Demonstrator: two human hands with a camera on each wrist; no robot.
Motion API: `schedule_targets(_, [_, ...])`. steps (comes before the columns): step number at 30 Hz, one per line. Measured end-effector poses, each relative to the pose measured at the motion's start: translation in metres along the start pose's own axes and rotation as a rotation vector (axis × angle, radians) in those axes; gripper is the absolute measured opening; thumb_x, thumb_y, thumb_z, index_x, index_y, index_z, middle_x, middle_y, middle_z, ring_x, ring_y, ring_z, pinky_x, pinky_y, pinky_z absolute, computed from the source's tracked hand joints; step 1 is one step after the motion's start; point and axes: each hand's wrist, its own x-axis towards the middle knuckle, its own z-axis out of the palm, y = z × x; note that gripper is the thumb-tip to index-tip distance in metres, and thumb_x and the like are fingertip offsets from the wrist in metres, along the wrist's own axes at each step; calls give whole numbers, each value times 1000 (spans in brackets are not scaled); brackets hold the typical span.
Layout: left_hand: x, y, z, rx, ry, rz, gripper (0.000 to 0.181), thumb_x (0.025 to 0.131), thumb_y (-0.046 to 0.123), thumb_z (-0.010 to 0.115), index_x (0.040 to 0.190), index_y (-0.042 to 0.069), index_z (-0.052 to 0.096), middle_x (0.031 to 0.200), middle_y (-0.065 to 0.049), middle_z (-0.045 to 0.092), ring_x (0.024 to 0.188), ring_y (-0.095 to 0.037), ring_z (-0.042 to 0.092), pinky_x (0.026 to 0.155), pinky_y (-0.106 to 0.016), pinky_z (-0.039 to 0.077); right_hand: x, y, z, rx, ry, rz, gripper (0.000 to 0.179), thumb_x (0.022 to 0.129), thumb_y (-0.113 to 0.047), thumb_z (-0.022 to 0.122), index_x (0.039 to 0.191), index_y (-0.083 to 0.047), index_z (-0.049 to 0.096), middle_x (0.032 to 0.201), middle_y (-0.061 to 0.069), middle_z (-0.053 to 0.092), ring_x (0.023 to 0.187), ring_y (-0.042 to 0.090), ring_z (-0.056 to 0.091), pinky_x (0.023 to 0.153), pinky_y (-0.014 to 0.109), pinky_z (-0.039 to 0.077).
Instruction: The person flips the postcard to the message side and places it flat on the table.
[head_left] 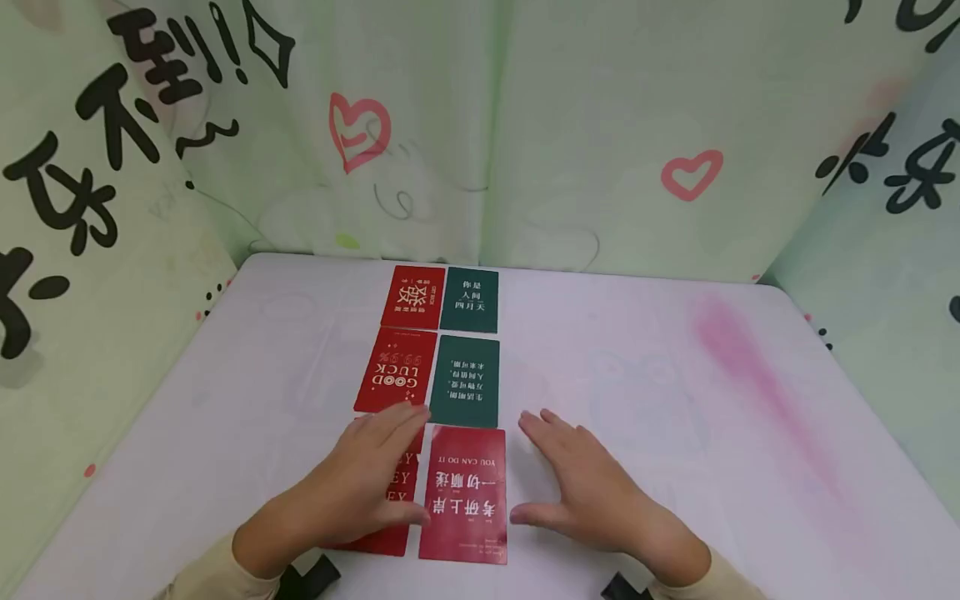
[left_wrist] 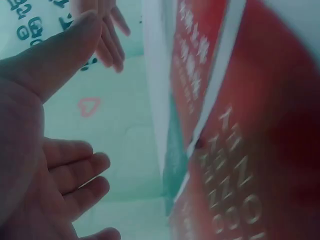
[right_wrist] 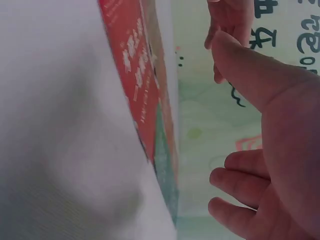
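Note:
Red and green cards printed with white or gold lettering lie flat in two columns. My left hand (head_left: pixel 360 475) is held over the nearest left red card (head_left: pixel 382 543), covering much of it, with nothing in its fingers. To its right lies a pinkish-red card (head_left: pixel 465 542) with white characters. Just beyond that card's right edge is my right hand (head_left: pixel 592 492), empty, thumb apart from the fingers. Farther up are a red "GOOD LUCK" card (head_left: pixel 393 367) and a green card (head_left: pixel 465 404). Another red card (head_left: pixel 412 300) and green card (head_left: pixel 469 321) form the far row.
The white table (head_left: pixel 615 375) has a pink smear (head_left: pixel 750 383) on its right side. Pale green curtains (head_left: pixel 585 125) with black lettering and pink hearts enclose its back and sides.

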Motion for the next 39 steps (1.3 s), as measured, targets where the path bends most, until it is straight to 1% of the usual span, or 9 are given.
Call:
schedule_targets(2, [-2, 2, 7, 1, -32, 18, 107, 59, 41, 95, 148, 7, 45, 145, -8, 48, 135, -27, 40, 106, -59, 36, 0, 0, 8, 70, -44, -20, 101, 70, -58, 84, 148, -6, 47, 147, 11, 50, 139, 36, 40, 105, 65, 35])
schedule_targets(5, [-2, 5, 15, 19, -95, 19, 103, 58, 44, 94, 145, 10, 50, 140, -5, 52, 132, -25, 43, 105, -57, 36, 1, -1, 17, 100, -115, -33, 104, 65, -60, 85, 148, -10, 47, 147, 6, 51, 140, 34, 38, 106, 67, 32])
schedule_targets(9, [-1, 9, 26, 55, -180, 2, 101, 57, 48, 93, 141, 11, 54, 136, -3, 56, 129, -25, 45, 103, -58, 37, 2, -3, 25, 84, -223, -32, 106, 63, -60, 86, 149, -13, 47, 148, 3, 50, 144, 33, 31, 109, 69, 24])
schedule_targets(13, [1, 11, 33, 104, -225, -11, 100, 55, 50, 93, 140, 14, 55, 135, -1, 57, 128, -24, 46, 102, -59, 36, 3, -5, 27, 45, -261, -32, 107, 61, -60, 87, 149, -13, 47, 148, 3, 49, 144, 32, 30, 109, 69, 22])
schedule_targets(17, [0, 12, 34, 127, -233, -13, 98, 55, 48, 94, 139, 15, 56, 134, 0, 58, 128, -24, 47, 103, -59, 36, 4, -9, 28, 4, -261, -31, 106, 61, -58, 88, 148, -12, 48, 148, 4, 50, 144, 32, 31, 109, 69, 22])
schedule_targets(21, [0, 12, 30, 104, -242, -15, 96, 56, 46, 94, 139, 15, 56, 134, 0, 58, 127, -23, 48, 104, -60, 35, 3, -11, 28, -25, -258, -24, 106, 61, -57, 88, 148, -13, 48, 147, 4, 50, 143, 31, 33, 110, 68, 22])
schedule_targets(29, [0, 11, 26, 44, -272, -25, 88, 57, 41, 93, 134, 14, 59, 126, 2, 61, 122, -21, 52, 104, -60, 34, 0, -19, 22, -62, -244, -55, 91, 61, -51, 90, 138, -15, 57, 127, -1, 60, 117, 20, 54, 107, 63, 33])
schedule_targets(35, [-3, 12, 26, -41, -252, -32, 74, 62, 33, 90, 127, 13, 62, 113, 5, 64, 110, -16, 57, 104, -62, 31, -2, -26, 16, -26, -261, -66, 74, 72, -43, 82, 134, -10, 59, 117, 0, 65, 102, 16, 59, 91, 46, 53])
schedule_targets(39, [-1, 13, 25, -105, -195, -34, 69, 64, 23, 88, 127, 10, 61, 102, 8, 66, 101, -14, 61, 106, -66, 25, -1, -29, 15, -23, -225, -91, 56, 82, -32, 74, 129, -5, 60, 104, 0, 69, 89, 13, 59, 84, 38, 55])
